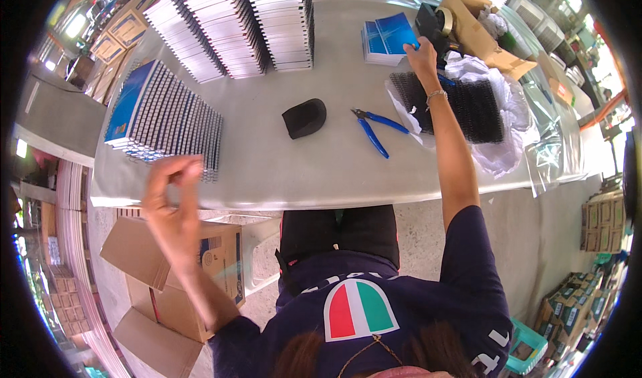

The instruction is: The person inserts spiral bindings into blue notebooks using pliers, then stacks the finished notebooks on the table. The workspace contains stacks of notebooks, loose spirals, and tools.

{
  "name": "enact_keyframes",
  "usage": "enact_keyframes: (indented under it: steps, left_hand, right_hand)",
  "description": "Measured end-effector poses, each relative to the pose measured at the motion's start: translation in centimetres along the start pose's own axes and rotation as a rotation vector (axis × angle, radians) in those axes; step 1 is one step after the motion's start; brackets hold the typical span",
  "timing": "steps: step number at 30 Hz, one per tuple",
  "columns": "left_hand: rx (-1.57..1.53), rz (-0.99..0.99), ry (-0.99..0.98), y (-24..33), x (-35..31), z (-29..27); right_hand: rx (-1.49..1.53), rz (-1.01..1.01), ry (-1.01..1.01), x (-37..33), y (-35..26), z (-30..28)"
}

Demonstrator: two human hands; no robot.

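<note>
My left hand [172, 201], a little blurred, hovers at the table's front left edge. Its fingers curl toward the thumb in a loop, and nothing shows in them. Close beside it stands a stack of spiral-bound notebooks [164, 114] with blue covers. At the far right, my right hand [422, 60] pinches the right edge of a blue cover sheet [394, 34] on a small pile. Under my right forearm, black binding coils [478, 107] lie on crumpled white wrapping [501, 154]. Blue-handled cutters [376, 127] and a black curved pad [304, 118] rest mid-table.
Tall stacks of wire-bound pages [221, 27] rise at the back left. A cardboard box [481, 30] and a tape roll [444, 21] occupy the back right. Clear plastic [552, 144] hangs over the right edge. An opened carton [177, 271] stands below the table's left front.
</note>
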State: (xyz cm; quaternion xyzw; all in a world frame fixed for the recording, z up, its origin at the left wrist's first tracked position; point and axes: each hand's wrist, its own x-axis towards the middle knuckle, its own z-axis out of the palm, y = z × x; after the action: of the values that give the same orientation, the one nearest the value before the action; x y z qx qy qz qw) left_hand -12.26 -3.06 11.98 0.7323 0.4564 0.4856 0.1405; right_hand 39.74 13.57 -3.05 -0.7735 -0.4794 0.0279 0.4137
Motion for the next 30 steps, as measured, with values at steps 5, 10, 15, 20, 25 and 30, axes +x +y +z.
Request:
enact_keyframes:
  steps: [5, 10, 15, 20, 25, 30]
  left_hand:
    - [-0.529, -0.233, -0.087, 0.1, -0.7, 10.5]
    - [-0.861, -0.213, -0.047, -0.2, 0.0, 17.0]
    - [-0.337, -0.1, -0.27, -2.5, -1.1, 12.7]
    - [0.42, 0.173, -0.49, -3.2, -2.4, 9.2]
    - [0.519, 0.192, -0.44, -3.8, -4.9, 10.6]
    - [0.462, 0.174, -0.281, -4.2, -6.2, 11.7]
  right_hand:
    - [0.853, 0.019, -0.159, -10.9, -11.0, -3.7]
    - [1.279, 0.055, -0.553, -23.6, -15.1, -3.5]
    - [0.317, -0.098, 0.177, -21.4, -9.0, -9.3]
    - [-0.321, -0.022, 0.331, -18.8, 0.7, -14.4]
    - [-0.393, -0.032, 0.195, -20.2, 0.1, -10.9]
    - [-0.35, 0.004, 0.161, -19.5, 0.5, -10.5]
